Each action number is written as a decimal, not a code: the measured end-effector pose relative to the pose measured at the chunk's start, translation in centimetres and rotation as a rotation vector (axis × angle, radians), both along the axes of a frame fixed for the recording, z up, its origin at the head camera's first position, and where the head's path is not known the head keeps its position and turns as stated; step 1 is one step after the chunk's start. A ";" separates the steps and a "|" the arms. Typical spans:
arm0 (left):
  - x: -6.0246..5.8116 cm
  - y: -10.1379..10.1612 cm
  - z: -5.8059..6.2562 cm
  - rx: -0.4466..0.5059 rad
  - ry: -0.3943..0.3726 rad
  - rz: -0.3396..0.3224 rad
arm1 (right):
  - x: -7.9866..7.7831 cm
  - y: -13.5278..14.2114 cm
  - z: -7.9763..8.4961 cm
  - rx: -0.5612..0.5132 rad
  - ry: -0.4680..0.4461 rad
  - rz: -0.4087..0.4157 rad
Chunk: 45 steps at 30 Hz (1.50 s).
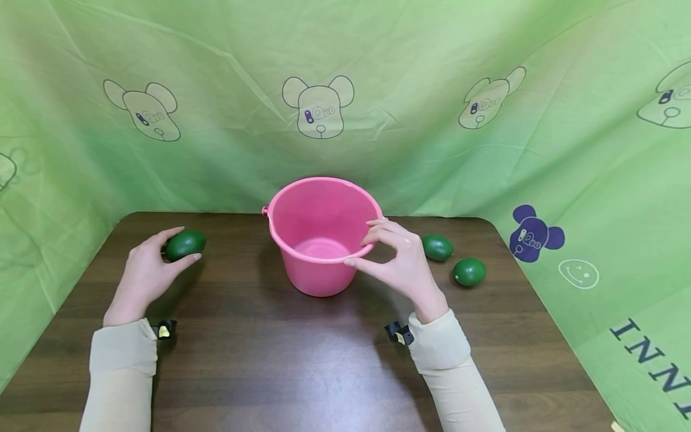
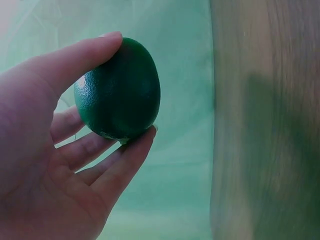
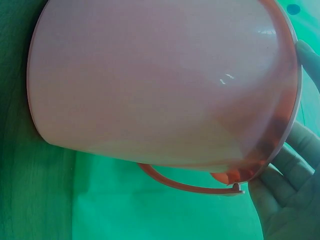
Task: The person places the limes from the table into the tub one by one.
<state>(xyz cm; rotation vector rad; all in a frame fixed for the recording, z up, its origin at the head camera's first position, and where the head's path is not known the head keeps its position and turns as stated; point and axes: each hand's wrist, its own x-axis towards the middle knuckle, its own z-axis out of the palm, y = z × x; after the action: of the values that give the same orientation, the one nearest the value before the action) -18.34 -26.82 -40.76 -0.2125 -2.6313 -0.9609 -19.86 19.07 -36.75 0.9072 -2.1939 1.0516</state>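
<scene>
A dark green lime (image 2: 122, 92) is held between the thumb and fingers of my left hand (image 1: 148, 270), above the left part of the table. In the left wrist view it has a glossy, dimpled skin and a small stem end, with the thumb and fingertips at opposite sides. A pink bucket (image 1: 318, 279) stands upright at the middle of the table, its inside bare. My right hand (image 1: 399, 258) grips its right rim, thumb toward the front and fingers further back. In the right wrist view the bucket's handle (image 3: 185, 187) hangs down at the far side.
Two more limes, one further back (image 1: 437, 247) and one nearer (image 1: 469, 272), lie on the wooden table (image 1: 281, 360) right of my right hand. A green cloth (image 1: 227, 108) with printed bear heads hangs behind the table and along both sides.
</scene>
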 end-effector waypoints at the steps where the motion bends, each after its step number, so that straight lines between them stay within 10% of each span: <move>1: -0.1 0.2 0.0 0.003 0.004 -0.003 | 0.0 0.0 0.0 -0.001 0.000 0.001; 45: -1.6 5.9 0.9 0.158 0.148 0.066 | -0.2 0.1 0.0 -0.004 0.003 0.007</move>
<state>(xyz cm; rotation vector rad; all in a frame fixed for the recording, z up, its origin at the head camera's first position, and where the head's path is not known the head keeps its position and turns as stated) -19.90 -20.93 -39.86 -0.1508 -2.4005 -1.0815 -20.02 19.14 -36.79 0.9152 -2.1863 1.0568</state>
